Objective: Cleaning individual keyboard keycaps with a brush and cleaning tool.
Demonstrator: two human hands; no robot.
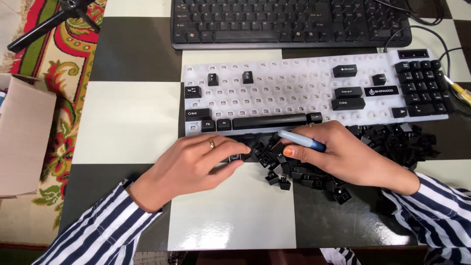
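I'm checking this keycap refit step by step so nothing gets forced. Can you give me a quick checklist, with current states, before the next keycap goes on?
1. Keycap in hand: the left hand pinches a black keycap at its fingertips: ok.
2. Which key it is: its legend is not visible: cannot tell.
3. Open sockets: the white keyboard base has most positions bare: ok.
4. Right hand free: it holds a blue and white pen-like tool while resting on the loose keycap pile: not ok.
5. Fitted keys seated: the black space bar and bottom-row keys look level: ok.
6. Room to work: the second, fully black keyboard lies apart, above the base: ok.
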